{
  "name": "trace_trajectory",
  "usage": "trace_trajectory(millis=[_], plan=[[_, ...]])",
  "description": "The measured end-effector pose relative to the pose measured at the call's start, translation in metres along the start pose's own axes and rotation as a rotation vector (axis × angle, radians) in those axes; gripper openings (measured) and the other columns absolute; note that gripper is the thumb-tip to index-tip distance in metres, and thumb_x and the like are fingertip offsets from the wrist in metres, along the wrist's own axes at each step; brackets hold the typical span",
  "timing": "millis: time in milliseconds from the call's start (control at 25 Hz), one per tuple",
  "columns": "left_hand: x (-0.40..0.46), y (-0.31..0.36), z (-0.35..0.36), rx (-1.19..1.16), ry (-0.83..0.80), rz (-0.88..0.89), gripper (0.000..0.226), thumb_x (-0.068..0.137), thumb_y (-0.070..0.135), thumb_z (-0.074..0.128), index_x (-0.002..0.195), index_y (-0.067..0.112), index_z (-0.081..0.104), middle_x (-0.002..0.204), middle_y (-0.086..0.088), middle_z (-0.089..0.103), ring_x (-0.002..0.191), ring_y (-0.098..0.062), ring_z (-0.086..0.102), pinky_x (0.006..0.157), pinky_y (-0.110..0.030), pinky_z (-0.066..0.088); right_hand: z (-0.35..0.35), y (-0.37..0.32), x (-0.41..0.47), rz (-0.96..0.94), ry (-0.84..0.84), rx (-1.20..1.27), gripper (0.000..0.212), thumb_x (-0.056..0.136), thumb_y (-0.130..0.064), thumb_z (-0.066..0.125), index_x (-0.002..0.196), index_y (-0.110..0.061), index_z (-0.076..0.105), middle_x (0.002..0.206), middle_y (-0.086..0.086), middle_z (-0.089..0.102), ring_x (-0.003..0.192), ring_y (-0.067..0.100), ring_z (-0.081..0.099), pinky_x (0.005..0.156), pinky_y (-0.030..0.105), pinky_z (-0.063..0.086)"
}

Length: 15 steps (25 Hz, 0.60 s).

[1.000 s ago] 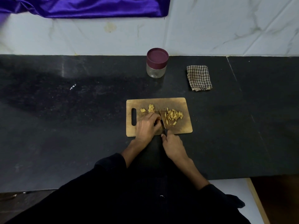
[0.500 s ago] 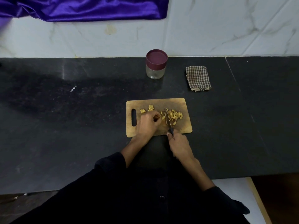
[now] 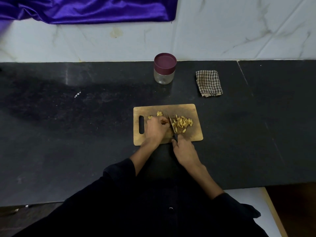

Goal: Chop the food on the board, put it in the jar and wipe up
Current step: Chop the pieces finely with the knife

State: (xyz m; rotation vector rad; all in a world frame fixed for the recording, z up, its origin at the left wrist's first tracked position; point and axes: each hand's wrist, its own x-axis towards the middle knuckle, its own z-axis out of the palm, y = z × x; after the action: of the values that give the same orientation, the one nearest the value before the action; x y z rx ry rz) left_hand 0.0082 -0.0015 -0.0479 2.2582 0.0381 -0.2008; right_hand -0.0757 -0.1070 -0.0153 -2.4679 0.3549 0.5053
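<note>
From the head view, I see the board (image 3: 195,134) near the bench's front edge, close so both hands reach. My left hand (image 3: 156,129) curls its fingers on the uncut food to steady it. My right hand (image 3: 183,149) grips the knife (image 3: 171,124) beside the cut pieces (image 3: 182,123). The jar (image 3: 164,68) waits lidded by the back edge.

Dim, soft light; a broad shadow darkens the counter (image 3: 51,134) left, edges bowed by wide-angle distortion

A home kitchen: a dark stone counter (image 3: 68,134) runs along a white marble-patterned wall (image 3: 239,31), carrying a wooden chopping board (image 3: 196,134), a lidded jar (image 3: 164,68) and a checked cloth (image 3: 209,83).
</note>
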Motion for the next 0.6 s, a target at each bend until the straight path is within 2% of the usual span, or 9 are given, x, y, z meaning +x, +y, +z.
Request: trace_trajectory(millis=[120, 360, 600], plan=[[0.001, 0.003, 0.001, -0.012, 0.011, -0.04, 0.012, 0.083, 0.014, 0.069, 0.093, 0.018, 0.074, 0.09, 0.007, 0.073, 0.078, -0.001, 0.065, 0.075, -0.028, 0.057, 0.0, -0.002, 0.001, 0.005, -0.003, -0.023, 0.021, 0.105, -0.03, 0.04, 0.11, -0.011, 0.049, 0.099, 0.008, 0.058, 0.092, 0.026, 0.059, 0.071, 0.037, 0.044], [0.0, 0.008, -0.001, -0.057, 0.011, -0.085, 0.012, 0.085, 0.01, 0.067, 0.092, 0.014, 0.075, 0.088, 0.005, 0.073, 0.074, -0.003, 0.066, 0.07, -0.026, 0.058, 0.004, -0.005, 0.006, 0.038, -0.011, -0.035, 0.02, 0.104, -0.029, 0.041, 0.112, -0.012, 0.048, 0.104, 0.012, 0.064, 0.095, 0.029, 0.063, 0.078, 0.046, 0.053], [-0.005, 0.014, -0.002, -0.031, 0.011, -0.115, 0.013, 0.086, 0.009, 0.064, 0.09, 0.014, 0.075, 0.084, 0.003, 0.073, 0.07, -0.007, 0.065, 0.067, -0.027, 0.057, 0.01, -0.009, 0.006, 0.077, -0.008, -0.088, 0.022, 0.105, -0.027, 0.04, 0.119, -0.012, 0.045, 0.109, 0.014, 0.063, 0.101, 0.031, 0.063, 0.077, 0.043, 0.049]])
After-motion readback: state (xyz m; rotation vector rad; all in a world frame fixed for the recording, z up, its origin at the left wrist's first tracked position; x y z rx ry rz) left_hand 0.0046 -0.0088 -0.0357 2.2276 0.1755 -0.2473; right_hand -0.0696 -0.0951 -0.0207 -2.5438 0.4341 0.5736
